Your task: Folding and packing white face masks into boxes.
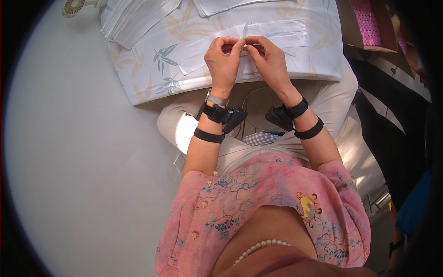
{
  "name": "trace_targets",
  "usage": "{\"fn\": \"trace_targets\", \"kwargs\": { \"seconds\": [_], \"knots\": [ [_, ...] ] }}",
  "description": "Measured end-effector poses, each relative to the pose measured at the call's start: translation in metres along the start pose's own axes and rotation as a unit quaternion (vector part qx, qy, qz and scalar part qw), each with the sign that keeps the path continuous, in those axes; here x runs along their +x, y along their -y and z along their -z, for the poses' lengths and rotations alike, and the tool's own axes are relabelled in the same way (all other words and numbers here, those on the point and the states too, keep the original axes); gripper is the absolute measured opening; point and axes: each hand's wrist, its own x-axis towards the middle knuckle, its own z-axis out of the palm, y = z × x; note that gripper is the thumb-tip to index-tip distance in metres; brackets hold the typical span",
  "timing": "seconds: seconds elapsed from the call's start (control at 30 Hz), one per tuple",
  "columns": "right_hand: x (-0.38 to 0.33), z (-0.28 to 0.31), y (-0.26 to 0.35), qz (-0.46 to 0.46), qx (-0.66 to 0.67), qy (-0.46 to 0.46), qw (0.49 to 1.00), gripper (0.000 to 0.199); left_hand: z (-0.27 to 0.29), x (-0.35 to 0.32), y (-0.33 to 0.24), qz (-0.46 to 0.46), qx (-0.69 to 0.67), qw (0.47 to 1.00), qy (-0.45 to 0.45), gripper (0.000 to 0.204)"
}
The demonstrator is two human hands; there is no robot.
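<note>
My left hand (221,61) and my right hand (269,59) meet above the near part of the table, thumbs and fingertips pinched together. Between them is a small white piece of thin, paper-like sheet (245,30), whose pointed tip sticks up past the fingers. The rest of it is hidden by my hands. Beneath them lies a long white sheet (288,35), flat on the leaf-patterned tablecloth (147,76). I cannot tell whether the pinched piece is part of that sheet.
A fanned stack of white sheets (138,21) lies at the far left, with more white sheets (226,5) at the far edge. A small fan (73,7) stands beyond the left corner. On the right are a cardboard box (385,27) with pink contents and another person's dark-clothed legs (385,111).
</note>
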Motion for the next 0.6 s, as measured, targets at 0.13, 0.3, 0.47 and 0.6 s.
{"fn": "trace_targets", "kwargs": {
  "seconds": [0.13,0.3,0.47,0.6],
  "knots": [
    [-0.0005,-0.0011,-0.001,-0.001,0.003,0.0,1.0,0.02,0.0,-0.0014,-0.0009,0.015,-0.033,0.999,0.008,0.016],
    [-0.0007,-0.002,-0.0048,-0.007,0.003,-0.008,1.0,0.021,0.0008,-0.0034,-0.0018,0.036,-0.057,0.997,0.028,0.018],
    [-0.0006,-0.0013,-0.0041,-0.01,0.005,-0.012,1.0,0.021,0.0044,-0.0077,-0.0048,0.034,-0.096,0.994,0.034,0.021],
    [-0.0012,-0.0009,-0.0028,0.004,-0.001,-0.015,1.0,0.02,0.0063,-0.0084,-0.0078,0.026,-0.067,0.997,0.039,0.018]
  ]
}}
